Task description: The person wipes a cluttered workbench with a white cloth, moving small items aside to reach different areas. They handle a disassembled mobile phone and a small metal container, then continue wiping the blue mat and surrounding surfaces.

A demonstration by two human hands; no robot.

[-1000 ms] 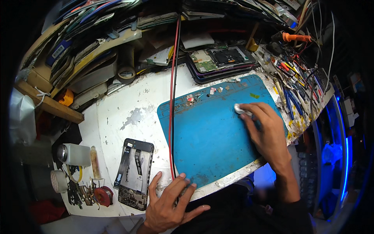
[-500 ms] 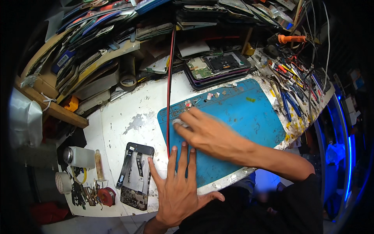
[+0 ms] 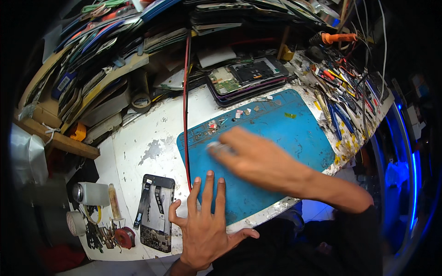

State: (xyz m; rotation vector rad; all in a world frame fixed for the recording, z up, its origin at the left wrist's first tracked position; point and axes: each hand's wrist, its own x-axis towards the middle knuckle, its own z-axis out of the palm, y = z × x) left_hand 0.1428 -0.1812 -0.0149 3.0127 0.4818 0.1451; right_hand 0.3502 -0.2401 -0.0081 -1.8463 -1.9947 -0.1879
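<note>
Over the blue work mat point(image 3: 294, 152), my right hand point(image 3: 258, 158) is blurred by motion. Its fingers are closed on a small whitish wad point(image 3: 222, 148), perhaps tissue or cloth, held against the mat's left part. My left hand point(image 3: 205, 230) lies with its fingers spread, the tips on the mat's near left corner, holding nothing. Just left of it rests an opened phone point(image 3: 157, 216) with its circuit board and flex cable showing. Small loose parts point(image 3: 212, 125) are scattered along the mat's far edge, beyond my right hand.
A red and black cable point(image 3: 186, 106) runs down across the mat's left edge. Stacked phone parts point(image 3: 248, 80) stand behind the mat. Pliers and other hand tools point(image 3: 336, 115) crowd the right side. A bottle point(image 3: 94, 194) and a red wire spool point(image 3: 125, 237) sit at the left.
My right hand has moved slightly nearer to me over the mat with the wad in it. My left index finger has bent. The whole view has shifted a little.
</note>
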